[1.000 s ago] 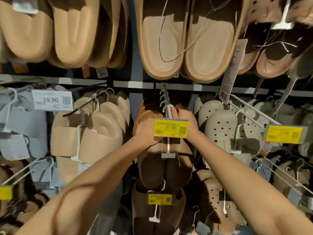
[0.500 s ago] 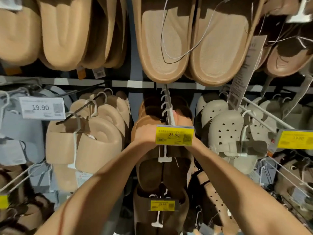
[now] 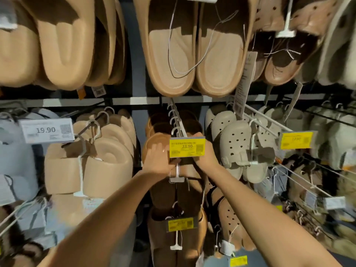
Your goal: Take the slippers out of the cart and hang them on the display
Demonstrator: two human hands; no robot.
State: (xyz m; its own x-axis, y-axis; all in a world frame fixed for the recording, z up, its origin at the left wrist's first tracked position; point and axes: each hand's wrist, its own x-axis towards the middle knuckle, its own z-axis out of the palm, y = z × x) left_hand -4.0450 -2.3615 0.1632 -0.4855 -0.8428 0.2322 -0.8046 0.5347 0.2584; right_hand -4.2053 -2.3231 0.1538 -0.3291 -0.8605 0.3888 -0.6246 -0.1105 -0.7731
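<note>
Both arms up at display. Left hand (image 3: 157, 160) spread flat, fingers wide, pressed on brown slippers (image 3: 174, 191) just left of peg (image 3: 178, 122). Right hand (image 3: 204, 157) behind yellow tag (image 3: 186, 147), fingers curled on top of slippers; grip partly hidden, can't tell how tight. Slippers hang straight below both hands, white hanger (image 3: 176, 173) between wrists. Grey clogs (image 3: 236, 143) just right of right hand, tan slides (image 3: 88, 166) left of left hand.

Head view — close, facing the slipper display (image 3: 134, 101), perhaps tilted upward
</note>
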